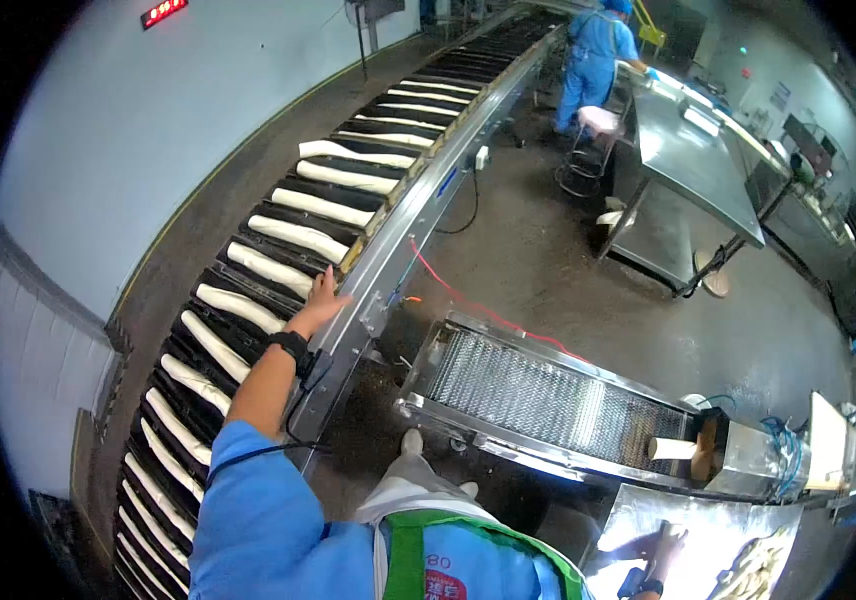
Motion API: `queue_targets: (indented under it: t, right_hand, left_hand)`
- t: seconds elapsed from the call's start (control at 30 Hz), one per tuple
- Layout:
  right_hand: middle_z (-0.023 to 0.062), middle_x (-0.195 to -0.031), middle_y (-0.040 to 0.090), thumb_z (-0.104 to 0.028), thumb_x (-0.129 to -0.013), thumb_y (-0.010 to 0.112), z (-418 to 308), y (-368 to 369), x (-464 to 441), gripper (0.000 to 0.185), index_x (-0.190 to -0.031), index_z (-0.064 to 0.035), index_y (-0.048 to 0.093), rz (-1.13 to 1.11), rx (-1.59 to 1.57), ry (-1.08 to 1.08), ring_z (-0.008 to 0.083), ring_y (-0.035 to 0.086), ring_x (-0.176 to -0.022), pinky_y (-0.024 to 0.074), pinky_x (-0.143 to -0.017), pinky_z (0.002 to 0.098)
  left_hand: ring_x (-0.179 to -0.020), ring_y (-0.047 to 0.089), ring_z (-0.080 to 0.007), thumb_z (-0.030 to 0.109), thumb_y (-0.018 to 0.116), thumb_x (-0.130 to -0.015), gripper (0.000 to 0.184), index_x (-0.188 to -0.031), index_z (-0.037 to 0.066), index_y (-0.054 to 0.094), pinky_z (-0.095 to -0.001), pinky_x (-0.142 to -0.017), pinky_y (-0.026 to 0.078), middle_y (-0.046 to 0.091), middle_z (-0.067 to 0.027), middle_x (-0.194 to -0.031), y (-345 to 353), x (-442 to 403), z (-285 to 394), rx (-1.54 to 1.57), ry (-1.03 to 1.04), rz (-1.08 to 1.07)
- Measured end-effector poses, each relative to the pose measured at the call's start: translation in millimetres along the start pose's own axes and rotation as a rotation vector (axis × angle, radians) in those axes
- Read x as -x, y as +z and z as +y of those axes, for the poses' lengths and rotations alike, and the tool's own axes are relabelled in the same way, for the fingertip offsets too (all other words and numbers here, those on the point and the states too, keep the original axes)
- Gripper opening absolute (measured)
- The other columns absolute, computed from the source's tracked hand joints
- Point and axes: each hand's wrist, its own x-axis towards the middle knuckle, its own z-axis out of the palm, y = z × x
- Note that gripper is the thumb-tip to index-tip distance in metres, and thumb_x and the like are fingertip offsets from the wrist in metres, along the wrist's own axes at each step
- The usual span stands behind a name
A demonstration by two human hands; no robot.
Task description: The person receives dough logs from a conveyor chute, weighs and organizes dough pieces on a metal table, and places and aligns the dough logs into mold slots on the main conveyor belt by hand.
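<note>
My left hand (318, 303), with a dark band at the wrist, reaches over the inner edge of a long slatted conveyor (388, 190). Its fingers are spread, by the end of a long pale stalk (266, 268); whether they touch it I cannot tell. More such stalks lie crosswise in the dark slots. At lower right, my right hand (666, 555) is over a brightly lit metal table (628, 510). Its fingers look curled, with something pale at their tips that I cannot make out. A heap of pale pieces (756, 568) lies beside it.
A short mesh conveyor (538, 385) stands ahead on the right, with a thick pale piece (672, 449) at its far end. A red hose (488, 312) crosses the floor. Further back are a steel table (693, 160), a stool (588, 145) and a person in blue (593, 60).
</note>
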Motion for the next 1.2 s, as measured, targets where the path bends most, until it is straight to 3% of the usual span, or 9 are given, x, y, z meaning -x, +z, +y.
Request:
queue_targets:
  t: [0.03,0.2,0.53,0.63,0.7,0.83,1.0,1.07,1.2]
  right_hand:
    - [0.0236,-0.107,0.043,-0.035,-0.062,0.063,39,32,-29,0.079,-0.126,-0.0149,0.02,0.049,0.078,-0.067,0.0383,0.045,-0.096,0.0366,-0.082,0.045]
    - [0.0229,-0.109,0.042,-0.033,-0.062,0.064,2,13,1,0.08,-0.126,-0.0132,0.021,0.103,0.126,0.03,0.0374,0.043,-0.099,0.0348,-0.084,0.0442]
    - [0.0214,-0.112,0.041,-0.029,-0.06,0.065,-155,9,21,0.08,-0.125,-0.0098,0.022,-0.015,0.312,0.006,0.0356,0.039,-0.104,0.0312,-0.087,0.0427]
    - [0.021,-0.113,0.041,-0.028,-0.059,0.066,-186,5,12,0.08,-0.124,-0.0087,0.023,-0.085,0.36,0.0,0.0351,0.037,-0.105,0.0301,-0.089,0.0423]
    - [0.0207,-0.114,0.04,-0.027,-0.059,0.066,-204,1,4,0.08,-0.124,-0.0081,0.023,-0.117,0.386,0.004,0.0348,0.037,-0.106,0.0293,-0.089,0.042]
    - [0.0202,-0.115,0.04,-0.026,-0.058,0.066,-226,-8,-7,0.081,-0.124,-0.0067,0.024,-0.165,0.421,0.012,0.0341,0.035,-0.108,0.0279,-0.091,0.0414]
    - [0.0194,-0.117,0.039,-0.024,-0.057,0.067,-237,-15,-11,0.081,-0.123,-0.005,0.024,-0.212,0.442,0.012,0.0332,0.033,-0.111,0.0261,-0.093,0.0406]
    - [0.0192,-0.118,0.039,-0.023,-0.057,0.067,-230,-20,-7,0.081,-0.123,-0.0043,0.025,-0.221,0.443,0.002,0.0328,0.032,-0.112,0.0254,-0.094,0.0403]
    - [0.0205,-0.118,0.039,-0.024,-0.057,0.068,-255,-49,16,0.08,-0.122,-0.002,0.026,-0.261,0.391,-0.034,0.0338,0.029,-0.114,0.0207,-0.097,0.0394]
  left_hand:
    - [-0.12,0.012,-0.0353,0.043,0.055,-0.069,0.082,-0.129,0.011,0.009,-0.044,-0.095,0.021,0.009,-0.0181,-0.132,-4,-27,-13,-0.109,0.021,0.048]
    - [-0.119,0.018,-0.0349,0.043,0.054,-0.069,0.075,-0.127,0.008,0.021,-0.0408,-0.095,0.022,0.02,-0.0193,-0.129,-65,-119,-17,-0.207,0.163,0.201]
    - [-0.122,0.014,-0.0296,0.038,0.05,-0.071,0.075,-0.129,0.01,0.013,-0.0494,-0.093,0.018,0.017,-0.0119,-0.132,-153,-355,-11,-0.147,-0.257,0.324]
    - [-0.121,0.017,-0.0299,0.036,0.052,-0.07,0.077,-0.129,0.009,0.011,-0.0465,-0.094,0.021,0.018,-0.0143,-0.131,-164,-418,-33,-0.07,-0.295,0.451]
    - [-0.116,0.027,-0.0322,0.03,0.053,-0.069,0.071,-0.127,0.006,0.019,-0.0422,-0.091,0.028,0.027,-0.0189,-0.126,-166,-451,-44,-0.013,-0.128,0.626]
    - [-0.101,0.045,-0.0313,0.017,0.05,-0.068,0.041,-0.106,0.004,0.048,-0.0388,-0.082,0.038,0.048,-0.0196,-0.107,-181,-460,-32,-0.289,0.07,0.565]
    - [-0.092,0.05,-0.0329,0.015,0.048,-0.068,0.033,-0.099,0.005,0.054,-0.0389,-0.079,0.041,0.054,-0.016,-0.098,-187,-508,-46,-0.544,0.101,0.306]
    - [-0.093,0.05,-0.0324,0.017,0.048,-0.069,0.031,-0.097,0.006,0.055,-0.0379,-0.079,0.041,0.054,-0.014,-0.099,-179,-532,-40,-0.73,-0.08,0.113]
    - [-0.087,0.054,-0.0265,0.026,0.05,-0.07,0.031,-0.09,0.004,0.057,-0.0364,-0.074,0.041,0.054,-0.0159,-0.1,-208,-469,74,-0.734,-0.165,-0.255]
